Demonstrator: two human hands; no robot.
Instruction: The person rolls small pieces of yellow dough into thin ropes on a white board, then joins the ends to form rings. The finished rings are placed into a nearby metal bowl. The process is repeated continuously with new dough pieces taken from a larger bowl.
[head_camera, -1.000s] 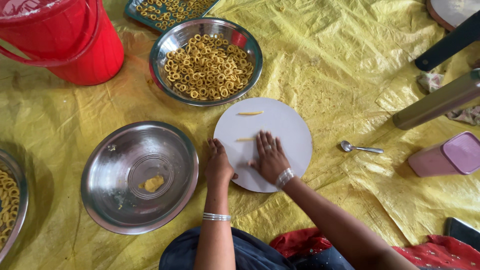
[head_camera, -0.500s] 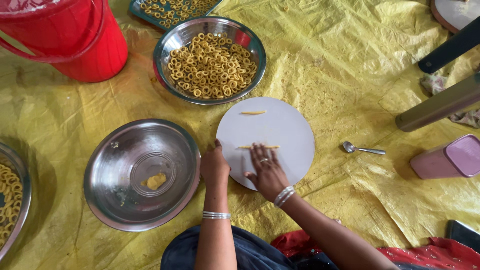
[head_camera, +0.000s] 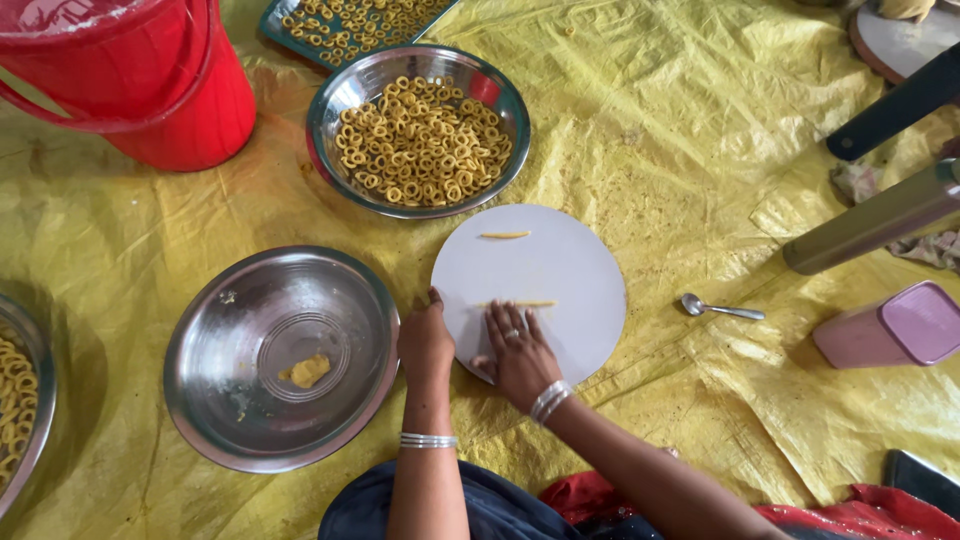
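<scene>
While flat on the dough strip (head_camera: 520, 303), right hand (head_camera: 520, 355), board (head_camera: 575, 270) edge near.

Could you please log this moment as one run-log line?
right hand: fingers flat on dough strip | left hand: at round board edge | second strip: apart

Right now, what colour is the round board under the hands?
White or pale grey, plain; the round board shows best in the head view.
</scene>
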